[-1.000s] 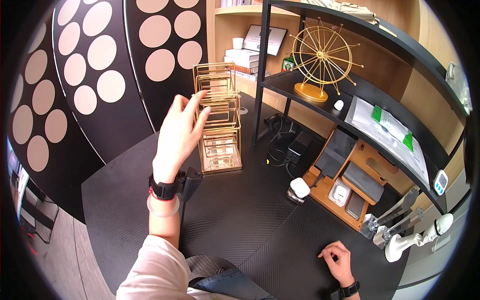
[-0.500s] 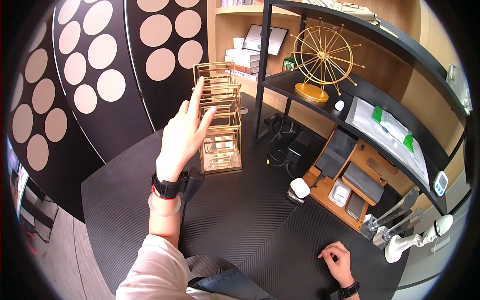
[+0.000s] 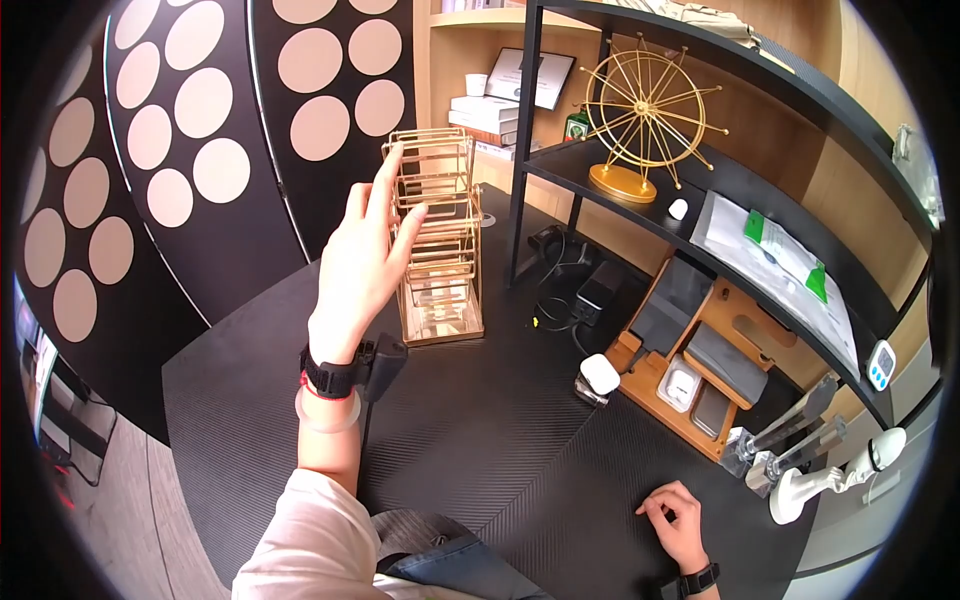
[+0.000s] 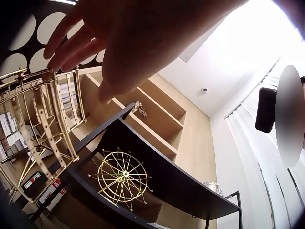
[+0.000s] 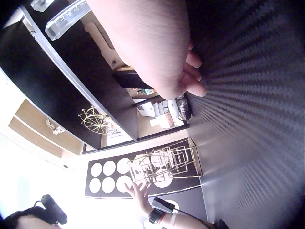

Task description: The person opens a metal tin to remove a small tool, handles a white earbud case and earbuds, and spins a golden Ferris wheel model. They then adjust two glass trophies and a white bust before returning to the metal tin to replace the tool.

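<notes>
A tall gold wire-frame stand [image 3: 440, 318] with tiers of thin rectangular frames and a mirror-like base stands on the black desk. My left hand [image 3: 355, 265] is raised along its left side, index finger stretched up to the upper bars and thumb pointing at the middle ones. In the left wrist view, the fingertips of the left hand [image 4: 90, 36] are right at the top of the gold stand [image 4: 43, 129]. My right hand [image 3: 680, 525] rests on the desk near the front right, fingers loosely curled with nothing in them; the right wrist view shows this hand [image 5: 157, 52] low over the ribbed surface.
A black shelf unit [image 3: 600, 190] rises behind, bearing a gold Ferris wheel model [image 3: 642, 110]. On the desk [image 3: 450, 430] are a white charger [image 3: 599, 376], a black power adapter [image 3: 600, 292], a wooden organizer [image 3: 655, 400] and a white figurine [image 3: 790, 498]. A dotted black screen [image 3: 200, 200] stands left.
My left hand's index finger has straightened and moved upward along the stand. The stand's inner gold bars have shifted position while its base stays put. The right hand has not moved.
</notes>
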Action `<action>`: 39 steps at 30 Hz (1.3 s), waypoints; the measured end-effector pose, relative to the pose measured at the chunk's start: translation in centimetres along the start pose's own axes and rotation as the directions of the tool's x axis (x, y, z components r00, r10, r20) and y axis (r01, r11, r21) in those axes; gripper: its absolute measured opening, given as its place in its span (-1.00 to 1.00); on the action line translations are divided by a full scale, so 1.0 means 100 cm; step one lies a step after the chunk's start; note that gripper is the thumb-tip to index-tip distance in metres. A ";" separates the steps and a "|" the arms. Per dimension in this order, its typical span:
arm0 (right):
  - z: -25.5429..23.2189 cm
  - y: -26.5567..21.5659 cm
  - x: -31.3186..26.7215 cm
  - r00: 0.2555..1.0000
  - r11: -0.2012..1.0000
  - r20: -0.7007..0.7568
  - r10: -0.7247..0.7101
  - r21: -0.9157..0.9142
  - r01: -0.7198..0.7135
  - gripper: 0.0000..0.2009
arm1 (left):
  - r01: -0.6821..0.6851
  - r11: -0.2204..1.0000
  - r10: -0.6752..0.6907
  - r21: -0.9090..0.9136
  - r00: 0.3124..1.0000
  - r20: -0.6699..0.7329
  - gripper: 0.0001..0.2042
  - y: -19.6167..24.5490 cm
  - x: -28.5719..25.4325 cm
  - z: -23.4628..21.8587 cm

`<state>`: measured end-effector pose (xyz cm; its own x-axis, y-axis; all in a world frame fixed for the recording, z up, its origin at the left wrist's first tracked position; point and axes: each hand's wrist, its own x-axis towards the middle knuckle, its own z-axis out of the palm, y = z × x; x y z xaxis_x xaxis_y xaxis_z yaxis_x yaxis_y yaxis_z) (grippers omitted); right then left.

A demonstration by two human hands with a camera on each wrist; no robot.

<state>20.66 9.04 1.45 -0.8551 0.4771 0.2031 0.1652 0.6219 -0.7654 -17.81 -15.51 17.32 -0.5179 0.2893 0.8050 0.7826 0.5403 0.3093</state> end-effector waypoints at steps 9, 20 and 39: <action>-0.001 -0.002 0.000 1.000 1.000 0.004 0.004 -0.001 -0.004 -0.89 | 0.029 0.993 -0.039 0.115 0.996 0.082 -0.61 -0.008 0.001 0.001; 0.000 -0.001 0.001 1.000 1.000 -0.009 -0.011 -0.013 0.011 -0.90 | 0.127 0.992 -0.123 -0.027 0.986 0.108 -0.30 0.005 0.000 -0.004; 0.000 0.000 0.000 1.000 1.000 -0.003 -0.007 -0.019 0.007 -0.90 | 0.182 0.981 -0.175 -0.069 0.980 0.098 -0.58 0.001 -0.001 -0.003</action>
<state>20.69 9.03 1.48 -0.8546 0.4746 0.2109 0.1682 0.6371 -0.7522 -17.55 -15.69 17.44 -0.6779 0.2664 0.6851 0.6972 0.5284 0.4844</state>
